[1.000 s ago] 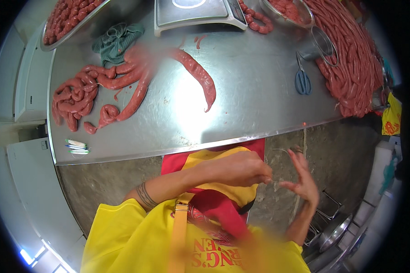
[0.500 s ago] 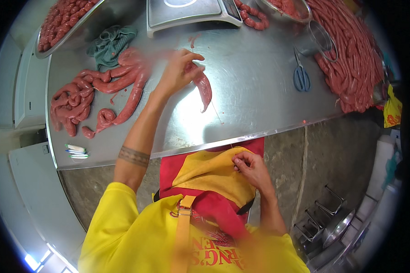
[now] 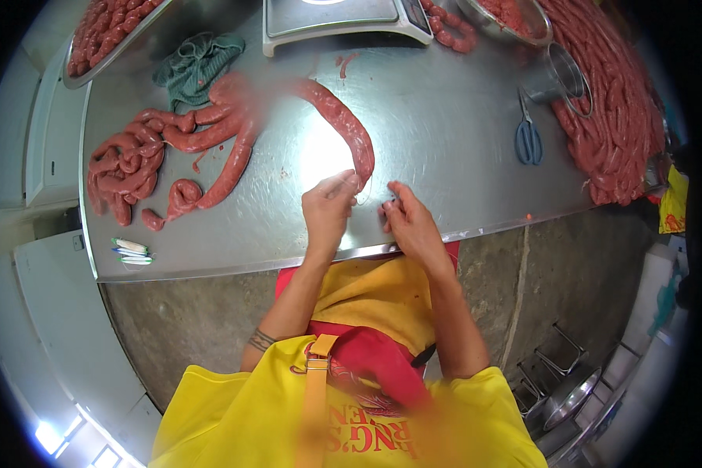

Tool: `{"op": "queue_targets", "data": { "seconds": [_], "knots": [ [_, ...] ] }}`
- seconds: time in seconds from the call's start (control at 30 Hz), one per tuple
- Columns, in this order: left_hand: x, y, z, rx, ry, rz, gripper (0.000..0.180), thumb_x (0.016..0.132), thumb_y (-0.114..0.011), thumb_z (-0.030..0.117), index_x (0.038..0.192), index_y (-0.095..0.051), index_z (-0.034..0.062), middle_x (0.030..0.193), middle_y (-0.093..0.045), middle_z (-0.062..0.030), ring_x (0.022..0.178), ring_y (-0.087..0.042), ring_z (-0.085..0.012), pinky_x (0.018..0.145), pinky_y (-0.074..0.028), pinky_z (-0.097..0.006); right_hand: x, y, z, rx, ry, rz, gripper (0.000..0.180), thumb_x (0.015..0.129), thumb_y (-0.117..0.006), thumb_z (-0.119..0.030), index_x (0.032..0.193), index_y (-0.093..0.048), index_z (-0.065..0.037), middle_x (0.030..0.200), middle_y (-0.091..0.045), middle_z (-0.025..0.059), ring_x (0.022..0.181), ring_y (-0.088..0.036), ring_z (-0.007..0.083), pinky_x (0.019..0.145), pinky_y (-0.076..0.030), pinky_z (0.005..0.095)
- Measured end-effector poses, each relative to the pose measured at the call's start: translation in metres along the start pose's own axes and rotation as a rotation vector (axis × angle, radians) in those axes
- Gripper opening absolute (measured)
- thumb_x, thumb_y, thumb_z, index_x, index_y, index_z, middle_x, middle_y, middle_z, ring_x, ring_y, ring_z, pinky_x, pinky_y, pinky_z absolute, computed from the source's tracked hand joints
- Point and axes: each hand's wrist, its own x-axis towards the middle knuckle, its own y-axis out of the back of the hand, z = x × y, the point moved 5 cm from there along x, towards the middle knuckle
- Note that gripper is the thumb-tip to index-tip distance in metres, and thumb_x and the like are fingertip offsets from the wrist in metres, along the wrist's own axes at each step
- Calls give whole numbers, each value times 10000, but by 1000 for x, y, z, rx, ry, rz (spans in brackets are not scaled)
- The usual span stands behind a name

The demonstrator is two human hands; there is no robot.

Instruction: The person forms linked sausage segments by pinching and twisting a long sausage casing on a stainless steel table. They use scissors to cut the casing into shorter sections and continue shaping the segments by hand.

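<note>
My left hand [image 3: 329, 207] pinches the near end of a long raw sausage [image 3: 343, 121] that curves across the steel table towards me. My right hand [image 3: 415, 228] is just to the right, its index finger pointing forward and the other fingers curled in. A thin string, hard to make out, seems to run between the sausage end and those curled fingers. Further left, the sausage meets a blurred patch beside more filled casing [image 3: 230, 168] and a coiled heap of thinner sausage [image 3: 129, 168].
Small bundles of string [image 3: 132, 251] lie near the left edge. A green cloth [image 3: 199, 69], a scale [image 3: 335, 23] and a tray of sausage links [image 3: 109, 35] stand at the back. On the right are scissors [image 3: 528, 140], a metal cup [image 3: 558, 74] and a big sausage pile [image 3: 612, 117].
My left hand has come down towards the table's near edge, drawing the sausage end with it. My right hand has risen from in front of the apron to beside the left.
</note>
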Motion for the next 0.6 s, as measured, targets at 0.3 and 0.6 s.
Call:
{"op": "queue_targets", "data": {
  "seconds": [0.3,0.6],
  "knots": [
    [6,-38,32,1194,-426,131,281,949,-610,191,948,-711,-71,931,-732,-316,893,-714,-519,799,-537,-601,-28,13,26,14,61,-34,298,1070,-584,-109,1299,-696,44,947,-736,53,812,-637,107,758,-536,272],
    [25,-9,70,1217,-486,-383,306,1029,-503,176,965,-656,-81,887,-653,-363,857,-660,-536,766,-525,-527,-11,108,27,-213,202,246,212,930,-629,-150,958,-755,18,808,-718,200,723,-698,270,705,-547,384]
  ]
}}
